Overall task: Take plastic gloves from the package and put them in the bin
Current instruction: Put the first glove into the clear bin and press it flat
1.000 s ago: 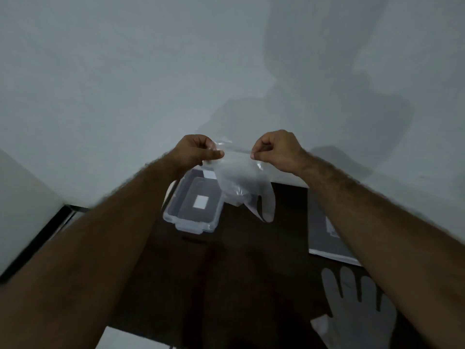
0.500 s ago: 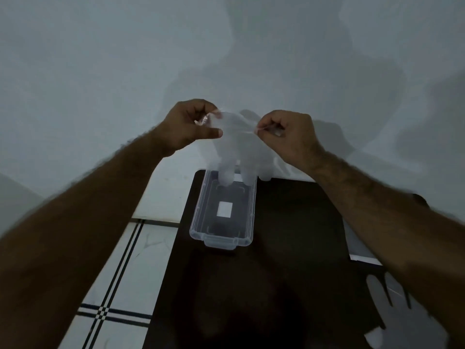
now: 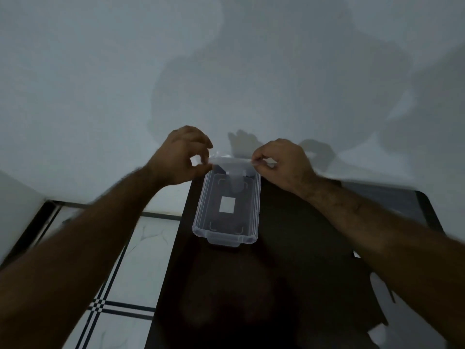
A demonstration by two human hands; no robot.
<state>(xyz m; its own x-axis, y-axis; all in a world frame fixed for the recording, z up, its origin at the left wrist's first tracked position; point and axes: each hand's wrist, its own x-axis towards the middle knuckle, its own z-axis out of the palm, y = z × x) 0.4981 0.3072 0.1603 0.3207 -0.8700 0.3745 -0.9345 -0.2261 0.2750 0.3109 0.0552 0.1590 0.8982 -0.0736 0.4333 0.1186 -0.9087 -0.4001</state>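
Likely home, tiled floor [image 3: 130,260], plain wall [image 3: 100,71]

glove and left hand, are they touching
Touching. The head view shows the left hand pinching one end of the glove cuff between thumb and finger, the right hand pinching the other, above the bin.

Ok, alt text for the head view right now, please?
Both hands, left hand and right hand, pinch a clear plastic glove stretched between them above the far end of an open clear bin on a dark table.
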